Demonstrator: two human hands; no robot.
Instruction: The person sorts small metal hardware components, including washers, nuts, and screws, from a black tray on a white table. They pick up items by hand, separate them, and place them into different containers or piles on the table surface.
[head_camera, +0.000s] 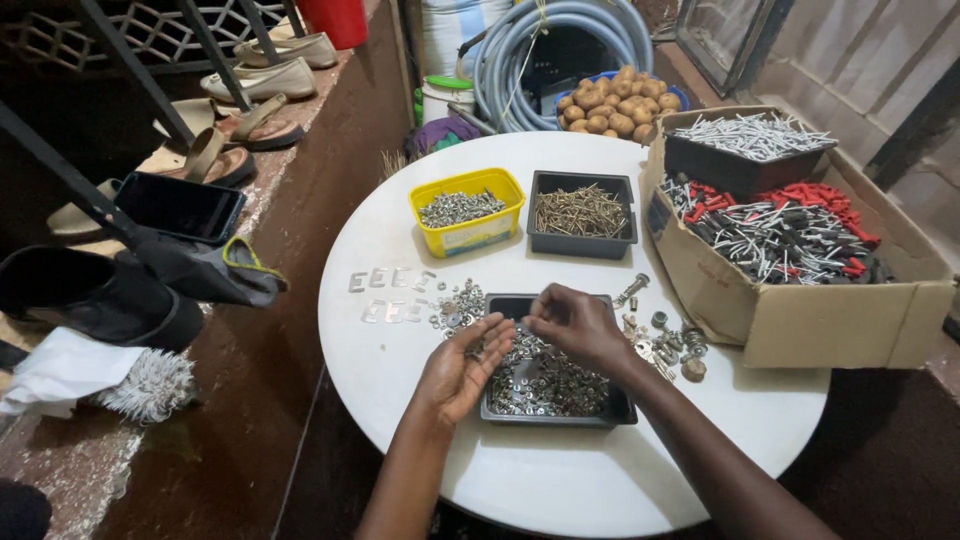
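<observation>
At the far left, off the table (560, 490), shoes (262, 80) line a ledge and a dark phone (178, 207) lies near a grey cloth (200, 270). On the round white table, the leftmost things are small metal brackets (390, 295), laid flat in two short rows. Just right of them sits a loose heap of washers (458, 305), already out on the tabletop.

The left hand (462, 368) lies palm up at the left rim of the black tray (548, 372), cupped and half open; a few small metal bits seem to rest in it, though I cannot tell exactly what. The right hand (580, 325) hovers over the tray with fingertips pinched together, apparently on one small piece too tiny to make out. The tray is well filled with washers, so by my judgement most of the sorting is left, with only the brackets, the heap and some bolts and nuts (665, 340) at the right set apart.

Behind stand a yellow tub (468, 212) of silvery hardware and a black tray of screws (582, 214). At the right, a cardboard box (800, 320) holds nails and red-and-black plugs.
</observation>
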